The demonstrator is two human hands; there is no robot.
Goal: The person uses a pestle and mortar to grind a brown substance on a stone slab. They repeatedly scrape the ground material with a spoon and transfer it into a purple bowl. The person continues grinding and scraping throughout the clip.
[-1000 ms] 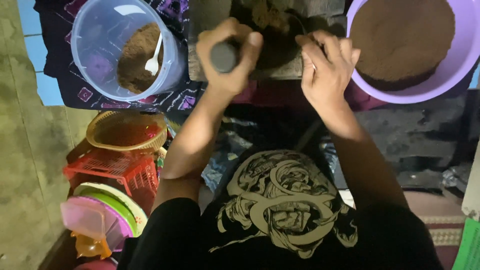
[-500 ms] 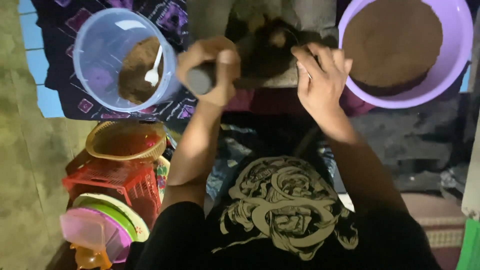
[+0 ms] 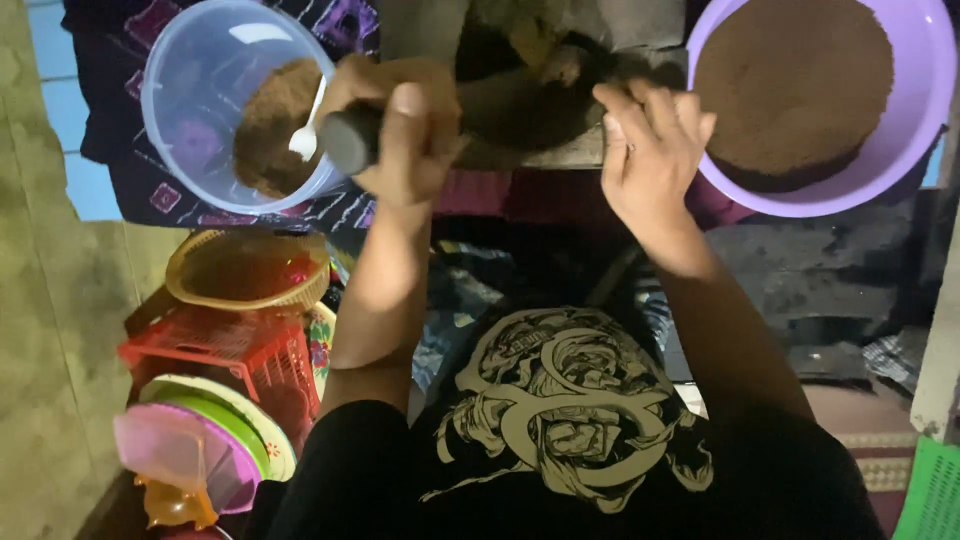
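To my left, a clear plastic bowl (image 3: 215, 100) holds brown powder and a white spoon (image 3: 306, 132); it rests on a dark patterned cloth (image 3: 150, 190). At the upper right corner, a purple basin (image 3: 905, 130) carries a mound of brown powder (image 3: 795, 85). By my left knee stand a woven basket (image 3: 245, 270), a red crate (image 3: 215, 350) and stacked coloured plates (image 3: 215, 430).

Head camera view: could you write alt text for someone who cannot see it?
Seen from above, a person's left hand grips a dark roller across a stone slab of dark paste, while the right hand rests on the slab. A clear bowl with brown powder and a white spoon sits left; a purple bowl of brown powder sits right.
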